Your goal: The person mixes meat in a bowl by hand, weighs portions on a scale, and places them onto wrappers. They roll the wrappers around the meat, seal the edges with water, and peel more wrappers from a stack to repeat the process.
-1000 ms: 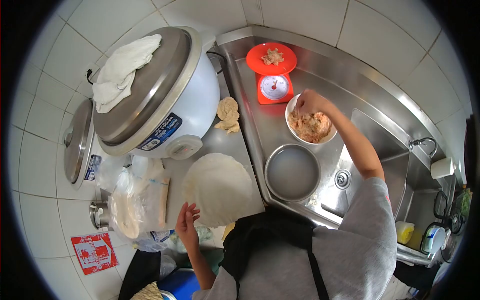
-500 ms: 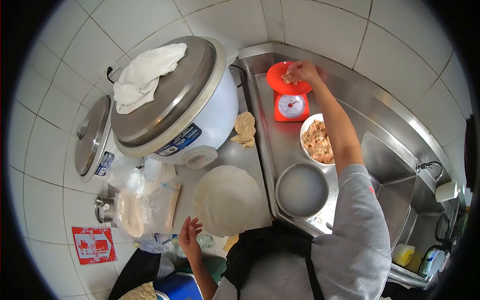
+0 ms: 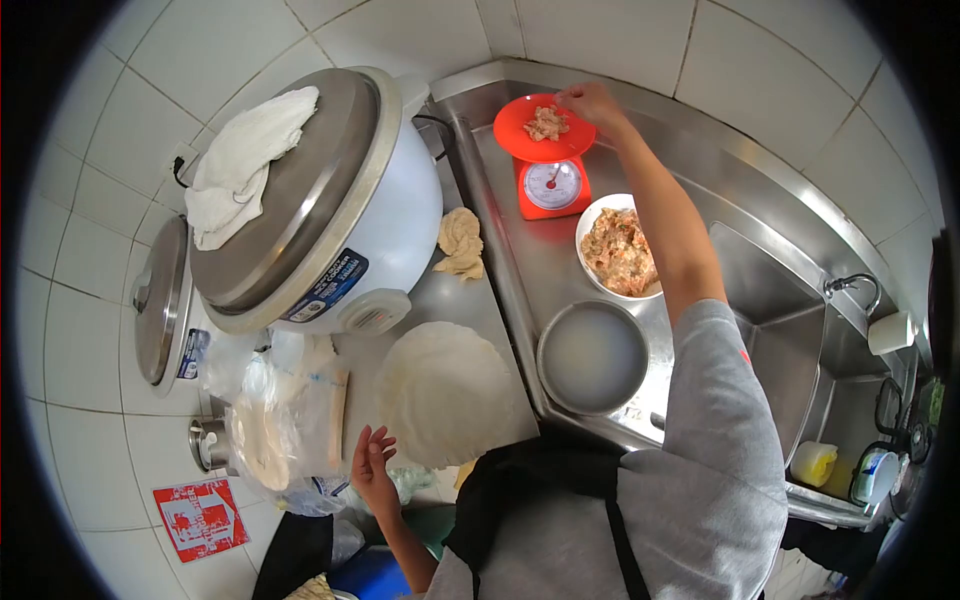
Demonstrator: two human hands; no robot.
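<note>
On the red plate of a kitchen scale (image 3: 553,186) lies a small heap of meat mixture (image 3: 546,123). My right hand (image 3: 590,103) is at the plate's right rim, its fingers pinched together; what they hold, if anything, is too small to tell. Below my forearm, a white bowl (image 3: 590,262) holds more of the mixture. Nearer to me stands a round metal pan (image 3: 593,358) of cloudy liquid. My left hand (image 3: 373,462) hovers with fingers apart and nothing in them, left of a round pale sheet (image 3: 448,393) on the counter.
A large rice cooker (image 3: 400,190) with a white cloth (image 3: 245,165) on its lid stands at the left, a smaller cooker (image 3: 163,300) beside it. A crumpled tan cloth (image 3: 461,243), plastic bags (image 3: 265,435), a sink (image 3: 770,330) and a faucet (image 3: 850,285) are around.
My right hand has drawn back from the meat to the plate's right rim, uncovering the heap. The scale's needle has turned. The whole view has shifted slightly.
</note>
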